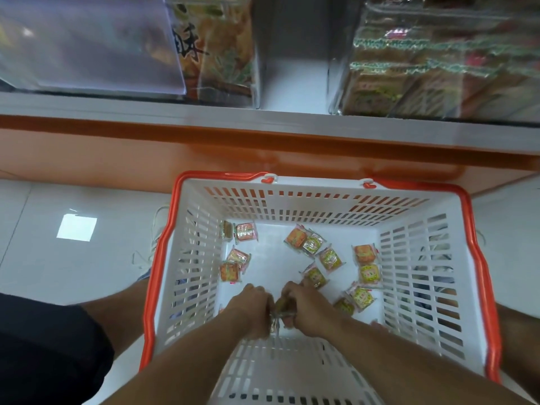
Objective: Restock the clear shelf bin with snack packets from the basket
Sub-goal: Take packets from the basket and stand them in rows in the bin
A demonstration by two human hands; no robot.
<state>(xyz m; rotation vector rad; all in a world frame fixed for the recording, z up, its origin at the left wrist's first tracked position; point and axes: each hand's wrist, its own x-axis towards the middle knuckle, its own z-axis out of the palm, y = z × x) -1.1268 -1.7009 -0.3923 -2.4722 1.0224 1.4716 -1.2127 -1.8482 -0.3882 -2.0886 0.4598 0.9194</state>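
A white basket with an orange rim (163, 244) stands on the floor below me. Several small square snack packets (329, 258) in orange, green and pink wrappers lie scattered on its bottom. My left hand (253, 308) and my right hand (304, 305) are both down inside the basket, pressed together around a small bunch of packets (279, 312) held between them. On the shelf above, at the upper right, stands a clear bin (438, 68) stacked with similar packets.
An orange shelf base (117, 153) runs across behind the basket. Another clear bin (216, 48) with larger snack bags and a clear lid panel (87, 42) sit at the upper left. White floor tiles surround the basket; a shoe (155, 229) shows at its left.
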